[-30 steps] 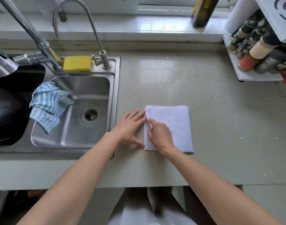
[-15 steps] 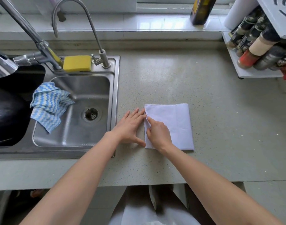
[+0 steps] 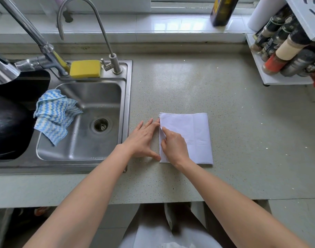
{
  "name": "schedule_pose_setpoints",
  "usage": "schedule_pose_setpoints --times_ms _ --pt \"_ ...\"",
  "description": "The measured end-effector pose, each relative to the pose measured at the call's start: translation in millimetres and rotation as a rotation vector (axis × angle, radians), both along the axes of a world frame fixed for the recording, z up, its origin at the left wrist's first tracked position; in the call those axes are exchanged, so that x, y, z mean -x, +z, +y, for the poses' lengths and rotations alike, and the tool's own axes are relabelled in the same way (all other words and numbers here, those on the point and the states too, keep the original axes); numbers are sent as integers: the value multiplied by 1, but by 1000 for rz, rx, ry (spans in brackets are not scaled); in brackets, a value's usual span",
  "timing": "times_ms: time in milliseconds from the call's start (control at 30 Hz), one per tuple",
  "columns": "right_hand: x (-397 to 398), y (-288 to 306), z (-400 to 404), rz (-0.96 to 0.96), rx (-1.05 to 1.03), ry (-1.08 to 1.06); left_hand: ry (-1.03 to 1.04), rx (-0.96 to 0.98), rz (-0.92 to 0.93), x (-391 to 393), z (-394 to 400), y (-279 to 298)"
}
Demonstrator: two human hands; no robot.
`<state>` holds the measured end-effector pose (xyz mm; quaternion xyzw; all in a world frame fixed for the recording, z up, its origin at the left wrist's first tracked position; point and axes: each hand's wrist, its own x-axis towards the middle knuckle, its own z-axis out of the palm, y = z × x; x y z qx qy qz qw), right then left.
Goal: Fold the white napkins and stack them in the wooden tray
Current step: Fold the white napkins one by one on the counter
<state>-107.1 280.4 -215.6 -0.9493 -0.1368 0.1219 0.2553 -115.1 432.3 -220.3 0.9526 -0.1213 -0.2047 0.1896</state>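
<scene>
A folded white napkin lies flat on the speckled countertop, just to the right of the steel sink. It is a rectangle whose long axis runs from the near counter edge toward the window, its short sides facing the person and the wall. The left hand rests flat on the counter between the sink and the napkin, fingers spread and straight, with fingertips and thumb touching the napkin's left edge. The right hand lies on the napkin's left part, fingers curled; its index finger and thumb appear to pinch the edge layers. Inside the sink hangs a blue zigzag cloth, and a yellow sponge sits on its back rim.
</scene>
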Motion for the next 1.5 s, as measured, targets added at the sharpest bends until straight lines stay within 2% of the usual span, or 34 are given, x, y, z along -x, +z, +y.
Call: schedule_pose_setpoints --times_ms 167,300,400,467,500,600,667,733,800,900,967,1133,1233,1333,1400,1500 --pt "0 0 1 78 -14 28 3 12 5 0 -1 -1" --pt "-1 1 -4 142 -127 81 42 105 50 -4 3 1" --pt "-5 3 -13 221 -239 75 17 -5 31 -11 0 5" --pt "-9 3 -25 239 -238 129 35 -84 6 -11 -6 7" --pt "-12 3 -34 193 -192 178 38 -116 -1 -11 -10 9" --pt "-28 -3 -65 -100 76 361 -30 -259 -40 -10 -20 12" --pt "-37 -11 -87 -127 256 482 -73 -354 -54 -9 -32 13" --pt "-40 -21 -107 -75 372 534 -73 -412 -51 -8 -45 15" --pt "-34 -31 -119 -17 405 495 -59 -418 -63 -10 -57 20" --pt "-21 -33 -116 21 400 386 -145 -367 -118 -9 -76 27" --pt "-12 -28 -109 50 382 295 -171 -353 -92 -6 -92 27" --pt "10 0 -94 154 347 149 12 -269 87 -5 -111 18" --pt "10 11 -102 86 184 113 44 -259 76 -8 -113 15" --pt "-4 14 -131 44 -37 -196 8 -271 50 -9 -108 8" --pt "-10 11 -151 95 -71 -319 -13 -279 41 -7 -105 4" --pt "-7 2 -159 220 -65 -301 -4 -298 13 2 -104 -5"
